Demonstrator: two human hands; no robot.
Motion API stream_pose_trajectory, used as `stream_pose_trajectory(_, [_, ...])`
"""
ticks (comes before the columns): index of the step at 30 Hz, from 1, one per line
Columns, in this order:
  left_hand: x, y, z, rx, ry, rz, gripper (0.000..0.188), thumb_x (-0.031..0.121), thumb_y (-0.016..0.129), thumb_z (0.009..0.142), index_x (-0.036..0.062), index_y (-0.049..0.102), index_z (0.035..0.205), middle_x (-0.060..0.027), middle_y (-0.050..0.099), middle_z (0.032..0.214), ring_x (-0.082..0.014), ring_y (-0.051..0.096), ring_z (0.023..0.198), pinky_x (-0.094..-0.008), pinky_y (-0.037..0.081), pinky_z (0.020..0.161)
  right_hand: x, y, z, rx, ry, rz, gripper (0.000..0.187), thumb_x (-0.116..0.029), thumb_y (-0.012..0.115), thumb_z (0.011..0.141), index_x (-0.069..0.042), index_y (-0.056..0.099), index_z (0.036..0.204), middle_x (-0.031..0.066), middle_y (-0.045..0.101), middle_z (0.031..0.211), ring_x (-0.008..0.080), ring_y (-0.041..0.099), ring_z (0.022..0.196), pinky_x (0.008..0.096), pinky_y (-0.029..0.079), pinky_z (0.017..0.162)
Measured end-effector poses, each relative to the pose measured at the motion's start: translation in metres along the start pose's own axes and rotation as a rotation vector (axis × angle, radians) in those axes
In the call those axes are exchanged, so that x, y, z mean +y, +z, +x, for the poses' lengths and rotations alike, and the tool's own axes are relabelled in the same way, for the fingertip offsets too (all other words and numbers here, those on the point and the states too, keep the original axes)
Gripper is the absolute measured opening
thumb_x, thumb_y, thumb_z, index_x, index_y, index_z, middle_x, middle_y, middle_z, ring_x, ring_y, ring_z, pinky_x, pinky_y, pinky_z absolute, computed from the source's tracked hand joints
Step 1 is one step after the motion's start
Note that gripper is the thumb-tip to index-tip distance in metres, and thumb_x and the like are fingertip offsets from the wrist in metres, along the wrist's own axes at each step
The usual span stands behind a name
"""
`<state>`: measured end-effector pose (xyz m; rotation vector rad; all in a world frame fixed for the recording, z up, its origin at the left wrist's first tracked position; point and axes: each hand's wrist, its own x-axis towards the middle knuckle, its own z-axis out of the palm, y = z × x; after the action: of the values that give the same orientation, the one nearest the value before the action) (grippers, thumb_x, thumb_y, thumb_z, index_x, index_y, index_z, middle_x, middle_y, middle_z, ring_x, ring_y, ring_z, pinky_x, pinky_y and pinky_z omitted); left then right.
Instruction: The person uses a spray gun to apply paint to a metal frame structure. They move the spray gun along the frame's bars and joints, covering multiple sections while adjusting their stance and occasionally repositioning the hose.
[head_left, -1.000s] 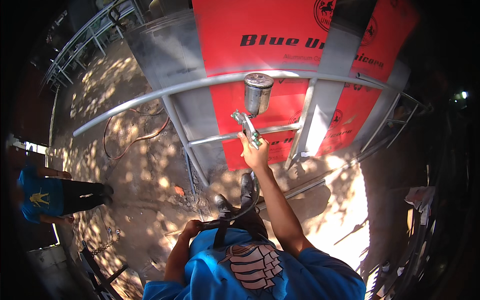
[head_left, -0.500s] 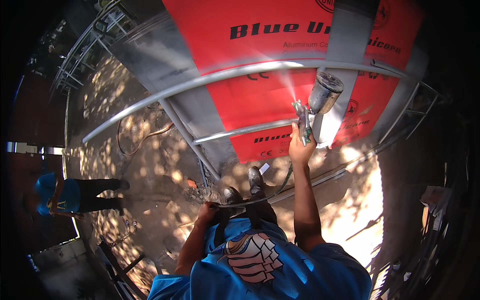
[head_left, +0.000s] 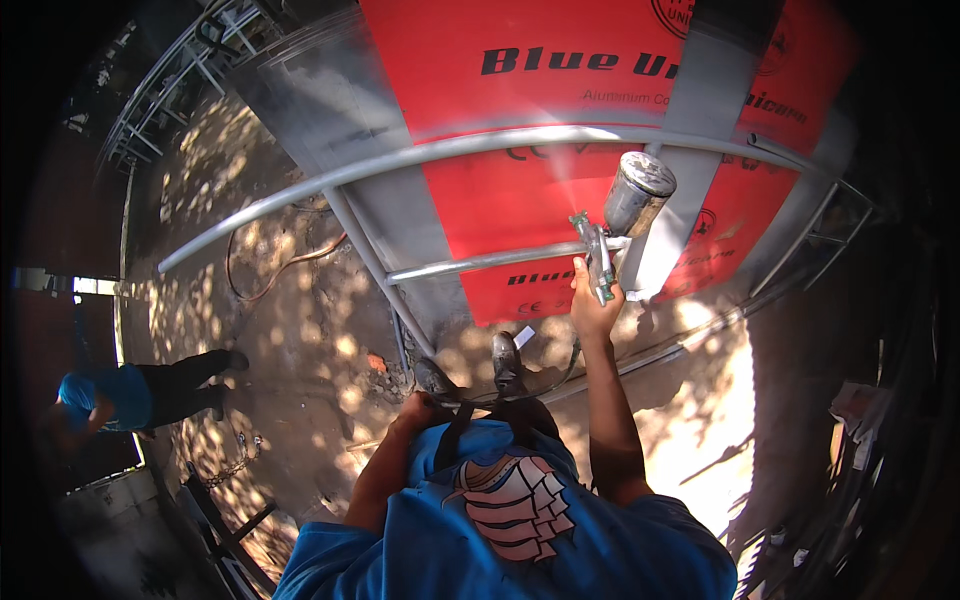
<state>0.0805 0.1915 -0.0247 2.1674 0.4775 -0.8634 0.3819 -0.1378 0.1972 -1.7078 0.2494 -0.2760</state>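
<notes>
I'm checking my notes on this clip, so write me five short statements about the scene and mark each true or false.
1. The right hand holds a spray gun. True.
2. The cup on the spray gun is bright yellow. False: it is a metallic silver.
3. The left hand rests on top of the railing. False: it is low, in front of the body, closed on the dark hose.
4. Red sheeting shows behind the railing. True.
5. The other person, off to the left, wears a white shirt. False: the shirt is blue.
</notes>
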Motion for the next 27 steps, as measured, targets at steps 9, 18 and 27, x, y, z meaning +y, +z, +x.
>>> stream_pose_trajectory(9, [-0.067,-0.03,0.017,-0.311,0.21,0.243,0.038,0.046,0.081,0.086,0.0231,0.084,0.116,-0.0096,0.08,0.111,-0.0299,0.075,0.108,-0.042,0.058,0.097,-0.046,0.111,-0.084,-0.285,-0.219,-0.06,0.021,-0.016,0.079,0.099,-0.002,0.071,0.112,0.0088,0.066,0.073,0.0139,0.058,0.062,0.032,0.052,0.062])
stream_pose_trajectory(18, [-0.154,-0.075,0.007,-0.322,0.169,0.185,0.039,0.035,0.076,0.084,0.0084,0.08,0.111,-0.0198,0.078,0.107,-0.0364,0.075,0.101,-0.0465,0.059,0.09,-0.063,0.21,-0.18,-0.38,0.012,0.08,0.025,-0.021,0.077,0.101,-0.002,0.069,0.115,0.0045,0.063,0.072,0.0133,0.059,0.062,0.0333,0.049,0.059])
stream_pose_trajectory(27, [-0.231,-0.106,0.005,-0.196,0.102,-0.064,0.036,0.033,0.081,0.083,0.0073,0.082,0.108,-0.0198,0.079,0.105,-0.0354,0.077,0.101,-0.045,0.059,0.091,-0.037,0.171,-0.164,0.144,-0.164,-0.055,0.02,-0.021,0.076,0.103,-0.002,0.068,0.104,-0.0001,0.064,0.073,0.0086,0.054,0.058,0.0307,0.044,0.054])
